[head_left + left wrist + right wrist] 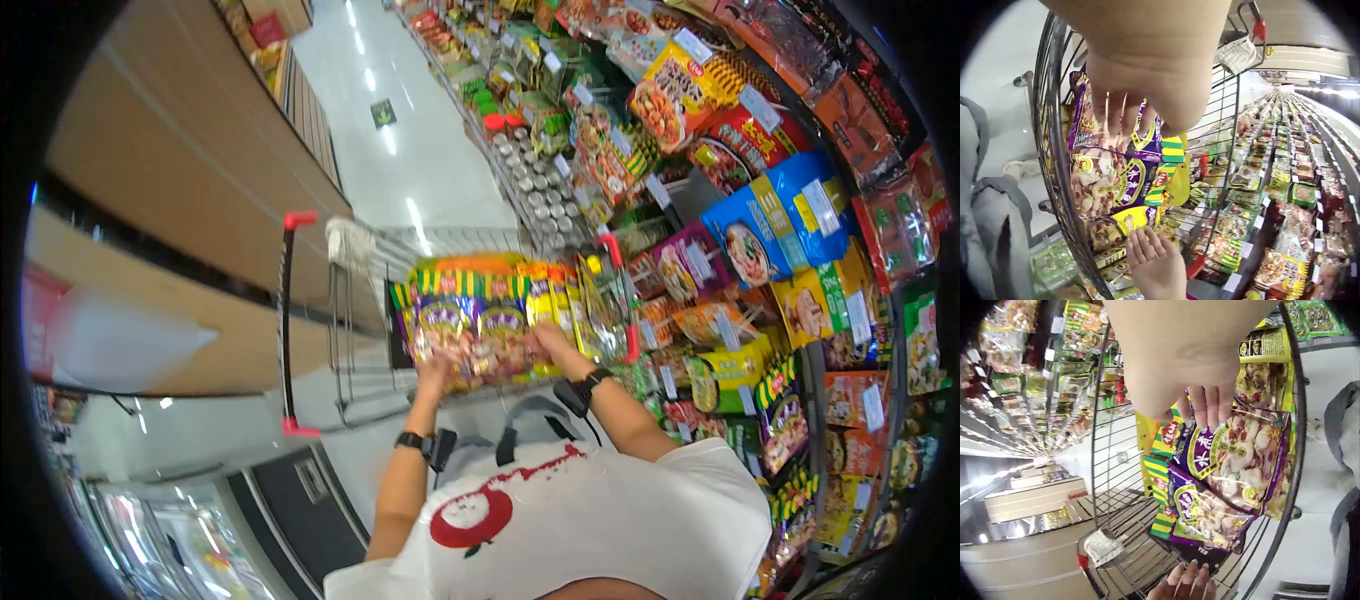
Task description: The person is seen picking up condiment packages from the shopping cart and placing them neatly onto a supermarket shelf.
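Two purple food packs [475,325] with green-and-yellow striped tops lie side by side on other bags in a wire shopping cart [345,340]. My left hand [437,370] is at the left pack, its fingers extended over the printed front in the left wrist view. At the right pack is my right hand [548,342]; seen from the right wrist, its straight fingers [1210,406] rest on the purple front. Yellow packs [548,300] stand beside that hand. Beneath the purple packs, the lower bags are mostly hidden.
Shelves [650,190] full of bagged foods and jars run close along the cart's right side. A wooden-looking panel [190,130] borders the left. Off-white cloth [350,245] hangs at the cart's corner. The shiny aisle floor [390,170] stretches ahead.
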Action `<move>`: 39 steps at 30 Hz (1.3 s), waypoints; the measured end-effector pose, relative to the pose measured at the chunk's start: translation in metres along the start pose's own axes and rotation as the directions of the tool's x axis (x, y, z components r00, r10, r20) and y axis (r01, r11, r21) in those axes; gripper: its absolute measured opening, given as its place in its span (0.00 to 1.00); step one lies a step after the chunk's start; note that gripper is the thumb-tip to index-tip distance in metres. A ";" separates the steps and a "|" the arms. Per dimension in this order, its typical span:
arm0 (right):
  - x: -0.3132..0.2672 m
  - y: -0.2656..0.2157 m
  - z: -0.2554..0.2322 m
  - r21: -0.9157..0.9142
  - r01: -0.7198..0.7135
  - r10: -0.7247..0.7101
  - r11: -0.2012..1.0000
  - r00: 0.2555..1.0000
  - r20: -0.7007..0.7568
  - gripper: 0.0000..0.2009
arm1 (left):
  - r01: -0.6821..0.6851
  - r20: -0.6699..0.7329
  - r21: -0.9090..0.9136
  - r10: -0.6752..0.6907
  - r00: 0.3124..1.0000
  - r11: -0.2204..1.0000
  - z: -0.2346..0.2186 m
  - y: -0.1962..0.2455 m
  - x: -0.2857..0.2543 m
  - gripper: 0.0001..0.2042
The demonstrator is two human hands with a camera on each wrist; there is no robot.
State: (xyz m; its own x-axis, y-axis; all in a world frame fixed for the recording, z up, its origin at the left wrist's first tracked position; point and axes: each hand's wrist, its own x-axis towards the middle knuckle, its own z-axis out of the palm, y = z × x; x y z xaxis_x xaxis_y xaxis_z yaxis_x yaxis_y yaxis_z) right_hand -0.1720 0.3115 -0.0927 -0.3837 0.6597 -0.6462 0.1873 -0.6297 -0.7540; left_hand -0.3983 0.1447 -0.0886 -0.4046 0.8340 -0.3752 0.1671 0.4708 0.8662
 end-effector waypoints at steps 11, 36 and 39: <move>0.089 0.046 -0.025 -0.244 -0.233 0.225 0.941 0.972 -0.063 0.17 | -0.018 0.506 0.567 -0.332 0.796 0.823 0.065 -0.129 0.038 0.23; 0.086 0.079 0.006 -0.437 -0.280 0.283 0.855 0.957 -0.059 0.23 | 0.312 0.545 -0.274 -0.120 0.830 0.910 0.058 -0.169 0.056 0.13; 0.070 0.062 0.010 -0.581 -0.340 0.271 0.739 0.940 -0.206 0.30 | 0.725 0.658 -0.550 -0.320 0.682 0.414 0.062 -0.151 0.054 0.12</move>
State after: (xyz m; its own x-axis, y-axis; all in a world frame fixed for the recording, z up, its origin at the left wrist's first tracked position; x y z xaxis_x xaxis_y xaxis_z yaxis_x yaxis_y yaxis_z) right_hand -0.1958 0.3147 -0.1834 -0.1239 0.5338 -0.8365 0.7945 -0.4517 -0.4059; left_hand -0.3894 0.1363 -0.2602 0.2621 0.6075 -0.7498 -0.7188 0.6413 0.2683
